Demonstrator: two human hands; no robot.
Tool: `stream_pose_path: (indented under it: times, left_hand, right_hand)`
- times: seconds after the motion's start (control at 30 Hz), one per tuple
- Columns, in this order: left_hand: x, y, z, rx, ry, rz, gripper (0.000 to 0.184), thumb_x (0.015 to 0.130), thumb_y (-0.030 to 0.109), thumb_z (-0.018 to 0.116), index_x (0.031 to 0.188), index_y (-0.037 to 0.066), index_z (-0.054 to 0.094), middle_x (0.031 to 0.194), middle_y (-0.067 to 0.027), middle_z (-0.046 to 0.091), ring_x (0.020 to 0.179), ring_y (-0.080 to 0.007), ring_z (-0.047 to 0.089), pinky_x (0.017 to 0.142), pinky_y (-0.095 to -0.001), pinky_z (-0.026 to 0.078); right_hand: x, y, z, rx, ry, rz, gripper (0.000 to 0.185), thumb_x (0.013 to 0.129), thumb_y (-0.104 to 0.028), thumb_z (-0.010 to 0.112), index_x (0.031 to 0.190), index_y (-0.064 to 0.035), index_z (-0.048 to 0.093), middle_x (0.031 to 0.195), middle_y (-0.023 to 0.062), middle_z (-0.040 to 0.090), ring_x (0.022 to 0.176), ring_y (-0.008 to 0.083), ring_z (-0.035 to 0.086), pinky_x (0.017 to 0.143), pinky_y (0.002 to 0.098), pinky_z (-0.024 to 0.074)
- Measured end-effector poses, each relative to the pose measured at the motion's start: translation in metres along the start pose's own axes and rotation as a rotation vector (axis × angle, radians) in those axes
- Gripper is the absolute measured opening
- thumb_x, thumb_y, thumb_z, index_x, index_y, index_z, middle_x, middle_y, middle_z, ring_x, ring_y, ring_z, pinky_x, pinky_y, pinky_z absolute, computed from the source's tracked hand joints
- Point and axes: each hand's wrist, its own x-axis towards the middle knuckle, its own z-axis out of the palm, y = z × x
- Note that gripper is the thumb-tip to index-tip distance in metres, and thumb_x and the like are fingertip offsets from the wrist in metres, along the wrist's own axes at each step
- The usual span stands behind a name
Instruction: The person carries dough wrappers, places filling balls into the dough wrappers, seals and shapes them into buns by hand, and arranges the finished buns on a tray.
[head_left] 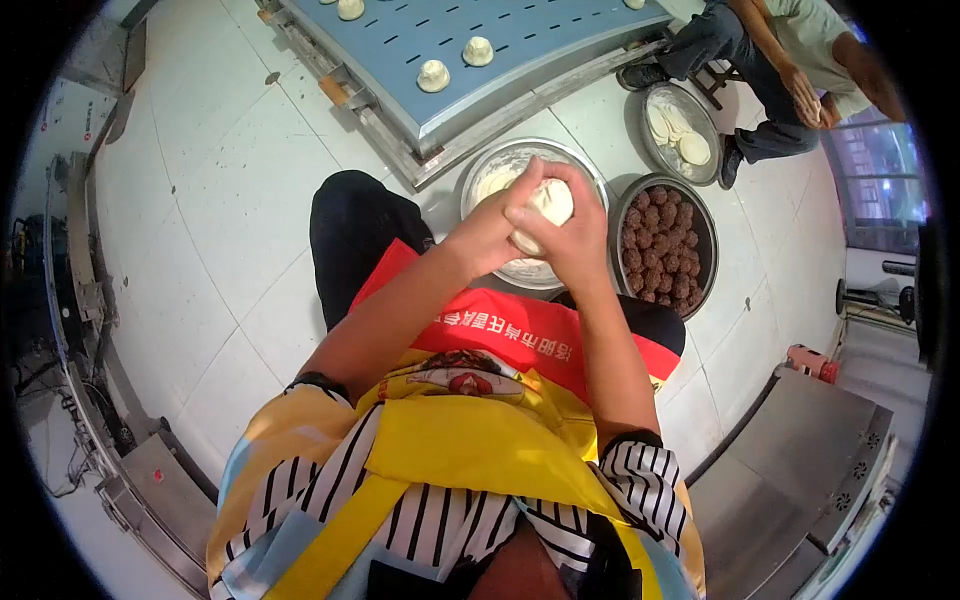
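Note:
Both hands meet around a pale dough ball above a metal bowl with white flour or dough in it. My left hand wraps the ball from the left side. From the right, my right hand curls its fingers over the top, with the thumb across the front of the ball. Just right of my hands stands a round pan full of dark brown balls.
A blue slotted tray on a metal frame holds several shaped dough pieces. Another bowl with flat dough rounds is near a seated person at the upper right. Metal cabinets stand lower right.

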Motion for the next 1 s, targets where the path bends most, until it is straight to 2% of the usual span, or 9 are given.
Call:
stream_pose_path:
  times: [0.07,0.17,0.27,0.4,0.5,0.7,0.8,0.83,1.0]
  left_hand:
    - [0.001,-0.003,-0.001,-0.015,0.022,0.068,0.056,0.09,0.061,0.041,0.122,0.015,0.051,0.112,-0.0039,0.06,0.102,-0.0195,0.06,0.083,-0.0412,0.051]
    - [-0.01,0.01,-0.009,0.022,-0.128,-0.139,0.054,0.091,0.058,0.042,0.122,0.014,0.051,0.111,-0.0042,0.06,0.101,-0.0184,0.06,0.082,-0.0387,0.051]
    - [0.002,-0.008,-0.005,-0.066,0.005,0.102,0.052,0.093,0.055,0.042,0.121,0.012,0.051,0.109,-0.0049,0.061,0.097,-0.0185,0.061,0.079,-0.0365,0.051]
    - [-0.002,-0.004,-0.007,-0.069,0.016,0.086,0.054,0.092,0.055,0.044,0.12,0.009,0.05,0.108,-0.0063,0.061,0.097,-0.0194,0.061,0.08,-0.0356,0.051]
    - [-0.004,0.003,0.002,-0.214,0.184,0.007,0.062,0.09,0.063,0.04,0.117,0.009,0.053,0.107,-0.0054,0.062,0.095,-0.0189,0.062,0.078,-0.0354,0.052]
    - [0.008,-0.005,-0.004,-0.239,0.227,0.076,0.064,0.089,0.065,0.039,0.115,0.008,0.053,0.103,-0.0062,0.063,0.093,-0.0189,0.063,0.074,-0.0327,0.053]
    - [0.018,-0.004,-0.007,-0.202,0.232,0.064,0.062,0.088,0.064,0.042,0.111,0.008,0.055,0.103,-0.0065,0.063,0.091,-0.0186,0.064,0.071,-0.0333,0.054]
    - [0.027,-0.007,-0.019,-0.184,0.182,0.062,0.059,0.088,0.063,0.044,0.107,0.008,0.056,0.099,-0.0053,0.063,0.09,-0.0189,0.063,0.07,-0.0353,0.054]
    - [0.057,0.02,-0.01,-0.178,0.253,0.148,0.058,0.09,0.059,0.045,0.109,0.005,0.054,0.104,-0.0078,0.058,0.098,-0.0204,0.059,0.079,-0.0379,0.053]
  right_hand:
    - [0.0,0.0,-0.002,-0.015,-0.026,-0.123,0.067,0.063,-0.024,0.081,0.12,-0.0052,0.052,0.107,0.0113,0.06,0.096,0.0182,0.059,0.085,0.0314,0.0463]
    - [0.0,0.001,-0.007,0.068,-0.128,-0.129,0.07,0.062,-0.025,0.082,0.122,-0.0049,0.051,0.108,0.0117,0.059,0.097,0.0196,0.059,0.086,0.0313,0.0458]
    - [-0.001,0.005,-0.001,-0.013,-0.037,-0.088,0.071,0.061,-0.026,0.083,0.122,-0.0049,0.051,0.107,0.0121,0.059,0.099,0.0206,0.058,0.087,0.0313,0.045]
    - [0.002,0.011,-0.002,0.139,-0.066,-0.112,0.067,0.061,-0.025,0.083,0.118,-0.005,0.054,0.106,0.0109,0.059,0.1,0.0213,0.058,0.087,0.0314,0.0448]
    - [0.007,0.007,-0.007,0.015,-0.117,-0.191,0.062,0.061,-0.022,0.081,0.116,-0.0063,0.056,0.106,0.0103,0.059,0.099,0.0258,0.058,0.086,0.0339,0.0456]
    - [0.011,0.008,-0.013,-0.577,-0.16,-0.528,0.059,0.062,-0.026,0.077,0.115,-0.0118,0.055,0.103,0.0097,0.059,0.093,0.0314,0.056,0.079,0.0411,0.0463]
    - [0.011,-0.025,-0.023,-0.878,-0.326,-0.342,0.06,0.063,-0.029,0.077,0.115,-0.0126,0.054,0.1,0.0089,0.058,0.089,0.0303,0.059,0.074,0.0405,0.0484]
    - [0.014,-0.038,-0.024,-0.894,-0.395,-0.172,0.06,0.067,-0.024,0.077,0.12,-0.0119,0.053,0.103,0.0108,0.059,0.086,0.0356,0.06,0.071,0.0431,0.0493]
    - [0.054,-0.019,-0.031,-0.739,-0.329,-0.22,0.055,0.068,-0.019,0.077,0.118,-0.01,0.056,0.104,0.0149,0.061,0.086,0.0368,0.061,0.073,0.0412,0.0501]
